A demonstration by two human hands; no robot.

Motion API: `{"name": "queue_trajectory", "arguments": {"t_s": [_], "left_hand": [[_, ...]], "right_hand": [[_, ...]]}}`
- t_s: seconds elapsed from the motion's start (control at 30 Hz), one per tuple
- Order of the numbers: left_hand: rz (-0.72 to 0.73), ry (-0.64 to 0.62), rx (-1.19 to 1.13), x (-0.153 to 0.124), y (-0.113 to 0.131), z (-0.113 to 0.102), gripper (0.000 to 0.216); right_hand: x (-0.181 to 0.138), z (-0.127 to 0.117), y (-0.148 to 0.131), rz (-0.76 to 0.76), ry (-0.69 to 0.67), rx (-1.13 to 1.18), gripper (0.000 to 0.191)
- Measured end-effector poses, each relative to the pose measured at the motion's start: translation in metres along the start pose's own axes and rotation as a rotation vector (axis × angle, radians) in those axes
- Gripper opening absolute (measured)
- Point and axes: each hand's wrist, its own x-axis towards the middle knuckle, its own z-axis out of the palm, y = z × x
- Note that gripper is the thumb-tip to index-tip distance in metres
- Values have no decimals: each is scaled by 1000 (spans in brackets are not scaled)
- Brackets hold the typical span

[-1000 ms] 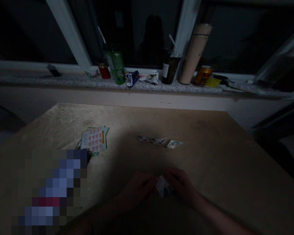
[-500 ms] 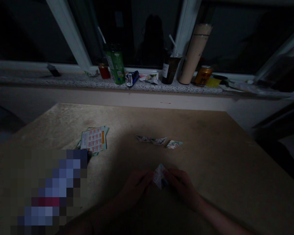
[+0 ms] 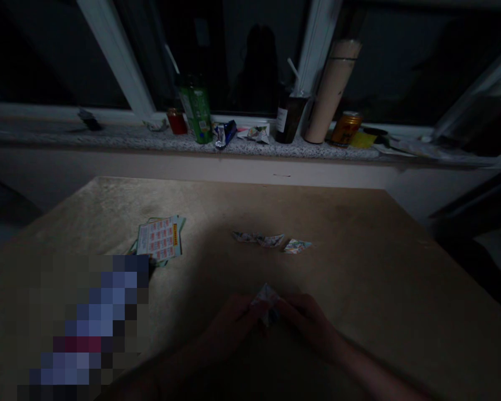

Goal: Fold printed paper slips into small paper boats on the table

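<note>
Low in the middle of the head view, a small folded paper piece (image 3: 266,294), pale with coloured print, is pinched between both hands just above the table. My left hand (image 3: 236,314) grips its left side, thumb lying over the paper. On its right side my right hand (image 3: 303,312) has its fingers closed. The paper's pointed top faces away from me, and its lower part is dim and partly covered by the fingers. Beyond the hands lie small folded paper shapes: two boat-like ones (image 3: 271,240) end to end and a diamond-shaped one (image 3: 297,246) beside them.
A stack of printed paper sheets (image 3: 158,238) lies at left on the wooden table (image 3: 350,223), by a pixelated patch. Along the stone windowsill (image 3: 250,147) stand a green cup (image 3: 198,114), a dark cup (image 3: 290,120), a tall pink bottle (image 3: 332,92) and a gold can (image 3: 346,129).
Both hands and the folded paper have shifted slightly left, and my left thumb now covers more of the paper. The shapes on the table stay put.
</note>
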Motion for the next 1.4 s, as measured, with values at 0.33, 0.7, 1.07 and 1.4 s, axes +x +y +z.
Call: {"name": "queue_trajectory", "arguments": {"t_s": [0.33,0.7,1.07,1.4], "left_hand": [[0,38,51,1,1,2,54],[-19,80,-23,2,4,2,59],[-42,63,-32,3,-2,2,57],[-13,21,61,4,-3,2,47]], "right_hand": [[-1,-1,-1,90,-4,160,46],[-2,-1,14,61,112,74,48],[3,0,-1,-20,180,-44,39],[-1,1,8,-32,180,-67,38]]}}
